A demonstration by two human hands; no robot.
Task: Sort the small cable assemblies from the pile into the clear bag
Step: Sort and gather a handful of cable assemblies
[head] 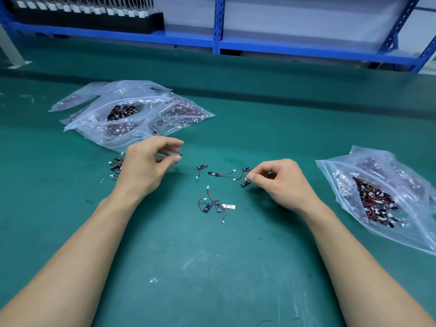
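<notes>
Several small cable assemblies (pixel 218 173), black boards with red wires and white plugs, lie scattered on the green mat between my hands. My left hand (pixel 146 165) hovers left of them, thumb and fingers pinching a small black assembly at its fingertips. A small cluster of assemblies (pixel 116 164) lies partly hidden behind that hand. My right hand (pixel 280 179) pinches an assembly (pixel 245 183) at the right end of the scatter. A clear bag (pixel 382 197) holding many assemblies lies at the right, mouth towards my right hand.
A heap of clear zip bags (pixel 132 112) filled with the same parts lies at the back left. One assembly with a white board (pixel 228 206) sits near the front of the scatter. Blue shelving (pixel 219 24) runs behind the table.
</notes>
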